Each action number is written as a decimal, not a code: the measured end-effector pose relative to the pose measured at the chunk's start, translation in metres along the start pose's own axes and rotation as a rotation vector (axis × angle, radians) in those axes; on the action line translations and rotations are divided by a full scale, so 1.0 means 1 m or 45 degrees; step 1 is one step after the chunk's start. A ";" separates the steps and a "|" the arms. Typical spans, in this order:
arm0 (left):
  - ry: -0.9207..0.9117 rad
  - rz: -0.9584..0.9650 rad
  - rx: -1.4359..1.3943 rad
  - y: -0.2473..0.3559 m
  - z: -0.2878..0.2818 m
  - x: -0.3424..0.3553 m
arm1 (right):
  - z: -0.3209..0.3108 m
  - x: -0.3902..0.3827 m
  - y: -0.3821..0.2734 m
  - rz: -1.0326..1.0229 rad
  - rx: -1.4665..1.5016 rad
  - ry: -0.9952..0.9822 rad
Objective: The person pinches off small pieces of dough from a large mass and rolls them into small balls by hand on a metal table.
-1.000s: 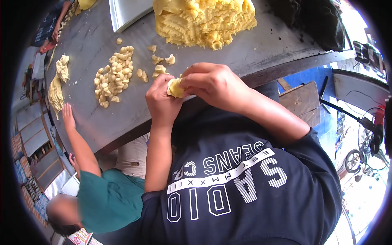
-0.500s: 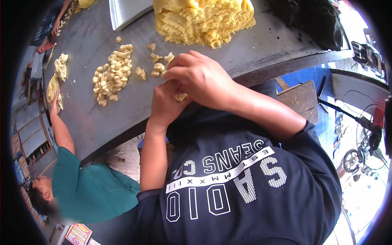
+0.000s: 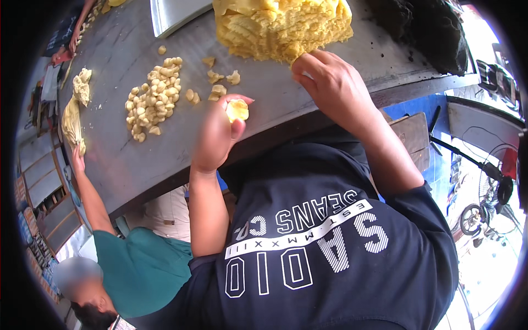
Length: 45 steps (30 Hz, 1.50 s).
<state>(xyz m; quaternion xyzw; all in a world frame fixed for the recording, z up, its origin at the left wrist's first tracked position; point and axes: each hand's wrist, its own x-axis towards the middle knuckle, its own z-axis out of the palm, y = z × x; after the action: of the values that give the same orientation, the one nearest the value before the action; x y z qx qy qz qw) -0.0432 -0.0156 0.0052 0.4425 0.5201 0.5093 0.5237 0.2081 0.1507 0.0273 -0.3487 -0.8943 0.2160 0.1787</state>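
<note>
In my left hand (image 3: pixel 214 135) lies a small flattened piece of dough (image 3: pixel 237 110), pale at the rim and yellow in the middle; thumb and fingers curl around it. My right hand (image 3: pixel 335 82) reaches to the near edge of a big crumbly yellow block of paste (image 3: pixel 283 30), its thumb and fingers pinched against it. How much paste sits between the fingertips is hidden. Just beyond my left hand are several loose dough bits (image 3: pixel 217 92). Left of them rests a pile of small pale dough balls (image 3: pixel 155 93).
A metal tray (image 3: pixel 176 16) stands at the far side of the grey table (image 3: pixel 165 159). A black plastic bag (image 3: pixel 426 38) is at the far right. On the left, a co-worker in a green shirt (image 3: pixel 146 269) reaches toward a long dough lump (image 3: pixel 72 121). Another person's arm (image 3: pixel 80 27) shows farther off.
My hands have moved apart. The right went up and right to the yellow block; the left turned, showing the dough piece it holds. The co-worker's head and arm have shifted.
</note>
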 end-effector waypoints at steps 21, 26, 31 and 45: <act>0.187 0.498 0.853 -0.007 0.018 0.012 | 0.014 -0.009 -0.025 -0.193 0.463 0.015; 0.139 0.419 0.790 -0.003 0.024 0.019 | 0.020 -0.008 -0.054 -0.163 0.698 -0.002; 0.004 0.267 0.848 -0.003 0.026 0.011 | 0.026 -0.004 -0.053 -0.068 0.743 -0.100; 0.172 0.351 0.307 -0.006 -0.029 0.009 | 0.005 0.022 0.003 -0.329 -0.420 -0.115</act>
<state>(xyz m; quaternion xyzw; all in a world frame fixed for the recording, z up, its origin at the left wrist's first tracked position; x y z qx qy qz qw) -0.0724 -0.0089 -0.0037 0.5341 0.5458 0.5387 0.3559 0.1916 0.1667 0.0255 -0.2458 -0.9619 0.0572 0.1053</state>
